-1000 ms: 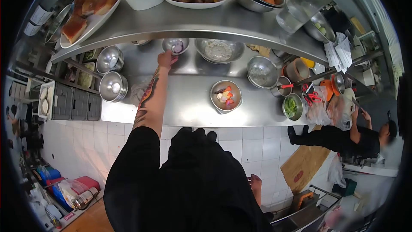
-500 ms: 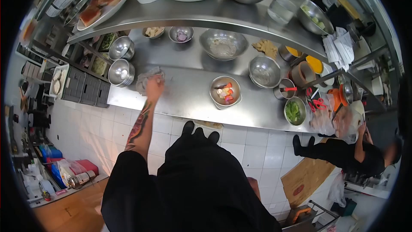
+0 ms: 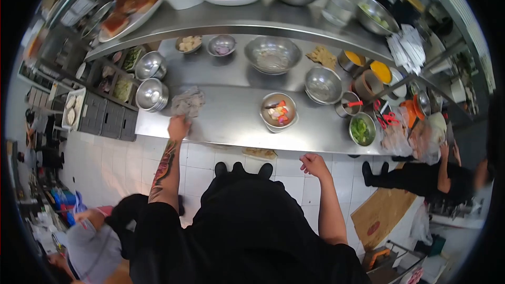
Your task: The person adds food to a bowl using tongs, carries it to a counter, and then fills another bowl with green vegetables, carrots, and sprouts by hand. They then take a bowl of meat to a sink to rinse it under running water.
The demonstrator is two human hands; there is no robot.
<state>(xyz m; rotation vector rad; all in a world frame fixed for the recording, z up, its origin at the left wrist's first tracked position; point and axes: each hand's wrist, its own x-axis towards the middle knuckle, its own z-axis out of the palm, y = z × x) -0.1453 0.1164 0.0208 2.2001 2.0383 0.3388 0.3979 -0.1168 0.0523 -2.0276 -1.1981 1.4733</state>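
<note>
Reaching to the desk's [image 3: 231, 126] front edge, the left hand [image 3: 179, 128] is just beside the cloth [image 3: 188, 101], which lies crumpled straight beyond it, the longer way slanting from near left to far right. Its fingers look bent, though blur makes it hard to tell whether they pinch a corner. Stacked bowls [image 3: 152, 94] sit left of the cloth. The right hand [image 3: 314, 164] is well apart, off the desk, fingers loosely bent and slightly spread, nothing seen in them; the vegetable bowl [image 3: 279, 125] is nearest it.
</note>
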